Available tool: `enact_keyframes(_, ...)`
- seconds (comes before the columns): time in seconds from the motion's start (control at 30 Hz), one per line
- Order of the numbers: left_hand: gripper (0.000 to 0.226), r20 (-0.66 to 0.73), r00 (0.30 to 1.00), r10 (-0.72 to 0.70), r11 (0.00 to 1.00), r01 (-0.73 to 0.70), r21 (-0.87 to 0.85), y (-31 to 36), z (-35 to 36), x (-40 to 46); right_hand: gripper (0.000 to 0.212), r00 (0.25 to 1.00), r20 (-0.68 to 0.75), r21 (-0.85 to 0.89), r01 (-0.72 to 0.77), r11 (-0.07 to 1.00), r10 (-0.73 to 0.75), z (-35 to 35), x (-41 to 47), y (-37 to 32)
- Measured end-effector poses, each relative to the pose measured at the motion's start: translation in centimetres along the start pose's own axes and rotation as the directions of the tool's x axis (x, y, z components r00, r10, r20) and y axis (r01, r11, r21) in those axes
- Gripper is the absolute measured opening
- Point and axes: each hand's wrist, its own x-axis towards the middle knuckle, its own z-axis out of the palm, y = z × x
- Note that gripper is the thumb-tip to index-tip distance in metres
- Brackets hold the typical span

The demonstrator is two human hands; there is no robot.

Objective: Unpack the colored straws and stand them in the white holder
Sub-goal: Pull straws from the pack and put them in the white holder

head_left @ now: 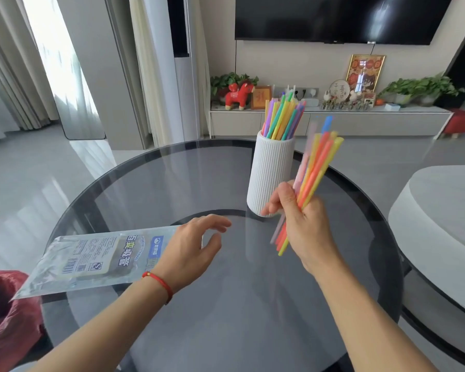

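White ribbed holder (270, 173) stands upright on the glass tabletop (156, 189) with a first batch of colored straws (282, 119) already standing in it. A second bundle of straws (316, 167) is clasped in the right hand (301, 224), just beside the holder, tilted and motion-blurred; count not determinable. Plastic straw packet (91, 261) lies flat at the near left edge and appears emptied, though glare obscures its contents. Left hand (191, 245) hovers over the packet's end, fingers loosely spread, holding nothing. Judged well past halfway: the held bundle remains to be inserted
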Motion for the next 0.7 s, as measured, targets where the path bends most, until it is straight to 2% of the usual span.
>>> enact_keyframes(0.07,0.032,-0.038,0.999,0.012,1.000,-0.012,-0.001,-0.1,0.2,-0.5,0.040,1.000,0.024,0.047,-0.018,0.999,0.017,0.9,0.0,0.6)
enact_keyframes(0.13,0.034,-0.055,0.998,0.020,1.000,-0.020,0.000,-0.3,0.6,-1.0,0.038,0.998,0.037,0.014,-0.054,0.998,0.053,1.9,-0.2,1.5)
enact_keyframes(0.23,0.036,-0.047,0.999,-0.002,1.000,0.002,0.004,-0.8,1.0,-1.4,0.039,0.992,-0.007,0.013,-0.129,0.992,0.129,2.6,-0.5,2.5)
enact_keyframes(0.37,0.034,-0.033,0.999,0.004,0.999,-0.002,0.043,-1.2,1.2,-1.4,0.049,0.992,0.021,-0.015,-0.121,0.993,0.121,2.3,-0.4,2.9)
enact_keyframes(0.47,0.032,-0.028,1.000,0.005,0.998,-0.003,0.062,-1.2,1.2,-1.3,0.056,0.983,-0.061,-0.130,-0.180,0.975,0.173,1.7,-0.6,3.1)
enact_keyframes(0.6,0.032,-0.028,0.999,0.026,0.998,-0.025,0.059,-1.1,1.2,-1.2,0.047,0.947,-0.197,-0.229,-0.295,0.928,0.253,0.1,-0.6,2.4)
enact_keyframes(0.7,0.032,-0.034,0.999,0.020,0.999,-0.019,0.051,-1.2,1.1,-1.3,0.045,0.919,-0.242,-0.121,-0.347,0.930,0.311,-1.0,-0.2,2.1)
